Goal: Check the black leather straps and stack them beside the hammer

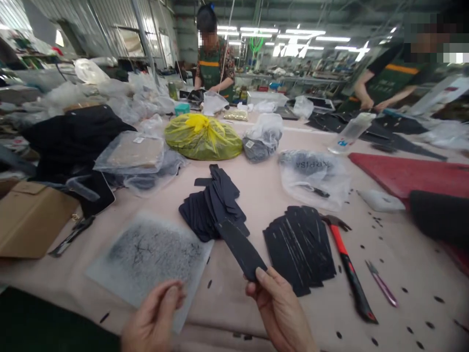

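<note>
Between the thumb and fingers of my right hand [276, 303] is a dark strip [242, 247], slanting up and to the left. Its far end reaches the edge of a heap of dark strips [214, 203]. Fanned out to the right of my right hand lies a second pile of dark strips [298, 247], with pale streaks on them. My left hand [157, 313] is closed, thumb pressed to curled fingers, over the near part of a translucent board [146, 254] marked with dark scratches. Whatever those fingers pinch, if anything, is too small to make out.
A hammer [348, 269] and purple-handled thread snips [381, 284] lie at right among black scraps. Farther back are a yellow bag [203, 139], a white printed bag [315, 176] and a red sheet [410, 176]. A cutter [71, 237] lies by a tan bag [34, 217]. Two people work across the table.
</note>
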Demonstrator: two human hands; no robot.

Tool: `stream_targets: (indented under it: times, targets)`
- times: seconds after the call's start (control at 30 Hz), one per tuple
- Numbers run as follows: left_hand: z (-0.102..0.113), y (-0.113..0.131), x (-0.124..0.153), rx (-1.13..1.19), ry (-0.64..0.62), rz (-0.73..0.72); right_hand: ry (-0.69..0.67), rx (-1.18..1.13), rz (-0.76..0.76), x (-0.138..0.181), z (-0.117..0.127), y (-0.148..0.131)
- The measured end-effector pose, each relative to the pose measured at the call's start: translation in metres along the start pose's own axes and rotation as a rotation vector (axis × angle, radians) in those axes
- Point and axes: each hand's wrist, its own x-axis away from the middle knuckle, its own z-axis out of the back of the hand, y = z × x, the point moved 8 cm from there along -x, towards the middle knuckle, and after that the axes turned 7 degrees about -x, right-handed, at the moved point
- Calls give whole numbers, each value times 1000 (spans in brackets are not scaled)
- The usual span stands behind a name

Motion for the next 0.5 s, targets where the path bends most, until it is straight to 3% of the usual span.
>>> stream_targets:
  times: [0.1,0.2,0.33,0.5]
  targets:
    - [-81,52,13,79,-350,-61,-54,26,-3,13,-4,0]
    - [-133,70,24,192,-556,39,-123,74,-11,22,-5,-3]
    - [-163,57,34,382,-651,273,-209,87,-21,32,-2,-9]
    - [-181,33,52,483,-727,497,-243,75,-19,33,11,-12]
